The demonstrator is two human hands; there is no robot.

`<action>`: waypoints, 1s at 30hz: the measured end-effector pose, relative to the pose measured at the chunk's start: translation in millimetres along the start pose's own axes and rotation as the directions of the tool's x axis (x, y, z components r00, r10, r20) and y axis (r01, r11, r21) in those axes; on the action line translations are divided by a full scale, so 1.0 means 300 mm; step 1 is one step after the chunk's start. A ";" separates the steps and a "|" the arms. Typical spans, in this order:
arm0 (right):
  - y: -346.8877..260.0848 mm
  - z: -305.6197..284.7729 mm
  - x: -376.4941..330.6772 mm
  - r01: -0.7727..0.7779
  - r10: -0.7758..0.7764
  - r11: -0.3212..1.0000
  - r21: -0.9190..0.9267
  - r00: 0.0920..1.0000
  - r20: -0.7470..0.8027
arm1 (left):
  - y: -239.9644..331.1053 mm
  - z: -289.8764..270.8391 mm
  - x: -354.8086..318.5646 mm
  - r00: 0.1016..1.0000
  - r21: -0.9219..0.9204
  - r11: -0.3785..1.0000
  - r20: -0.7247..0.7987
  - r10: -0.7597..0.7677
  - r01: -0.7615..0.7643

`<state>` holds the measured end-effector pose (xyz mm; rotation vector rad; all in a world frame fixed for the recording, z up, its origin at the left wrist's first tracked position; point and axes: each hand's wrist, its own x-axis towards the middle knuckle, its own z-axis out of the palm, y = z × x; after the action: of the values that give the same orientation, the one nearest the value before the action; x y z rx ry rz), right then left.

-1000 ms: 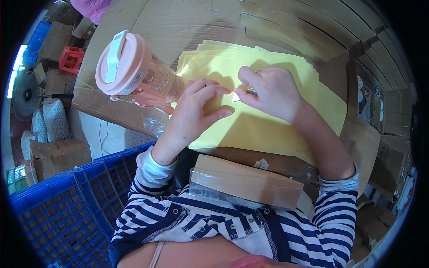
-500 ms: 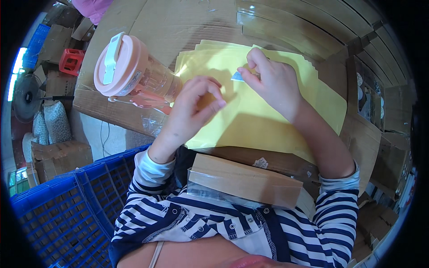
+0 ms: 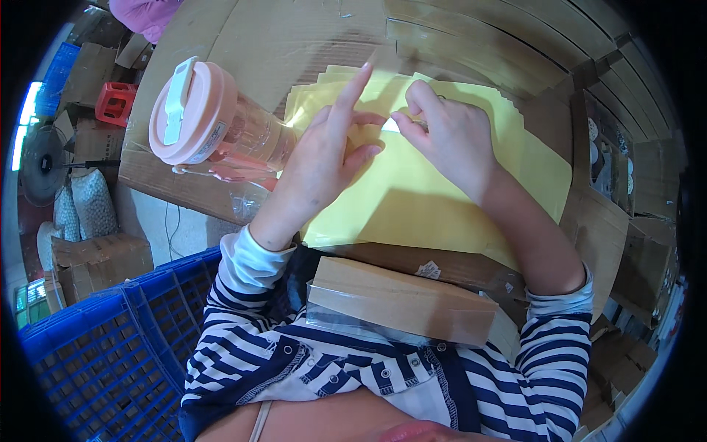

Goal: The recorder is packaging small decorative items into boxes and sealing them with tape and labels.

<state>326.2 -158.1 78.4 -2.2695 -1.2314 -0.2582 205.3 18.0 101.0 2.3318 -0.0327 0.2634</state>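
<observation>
My right hand (image 3: pixel 451 136) is closed in a pinch above the yellow sheets, with a small white piece (image 3: pixel 391 126) at the thumb and forefinger; its kind is too small to tell. My left hand (image 3: pixel 324 151) faces it with fingers apart, the forefinger stretched up and away. Another left fingertip comes close to the white piece; I cannot tell whether they touch. Under both hands lies a fanned stack of yellow sheets (image 3: pixel 412 214) on a cardboard surface. Beside my left hand is a pink-lidded clear cup (image 3: pixel 254 136).
A cardboard strip with clear plastic (image 3: pixel 401 298) lies between the sheets and my body. A blue crate (image 3: pixel 110 339) stands at lower left. Cardboard walls (image 3: pixel 479 55) rise behind the sheets. A red plastic item (image 3: pixel 115 103) and a brown box (image 3: pixel 103 261) are farther left.
My left hand has shifted toward the right hand, and its forefinger has straightened upward. The piece at my right fingertips, bluish before, now shows white. The right hand has hardly moved.
</observation>
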 end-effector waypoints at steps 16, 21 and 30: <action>0.013 0.002 0.019 -0.100 0.129 0.978 0.185 0.979 -0.156 | -0.020 0.008 0.000 0.965 -0.187 0.978 -0.261 0.039 -0.090; 0.038 0.025 0.023 -0.102 0.106 0.994 0.028 0.975 -0.196 | -0.006 -0.017 0.050 0.926 -0.459 0.880 -0.372 -0.066 -0.121; 0.044 0.025 0.028 -0.026 0.022 0.999 -0.028 0.994 -0.110 | -0.014 0.020 0.144 0.972 -0.042 0.981 -0.152 0.180 -0.188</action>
<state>341.2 -153.8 70.7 -2.2616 -1.1504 -0.3898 249.2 19.0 102.7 2.2496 -0.1820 0.5204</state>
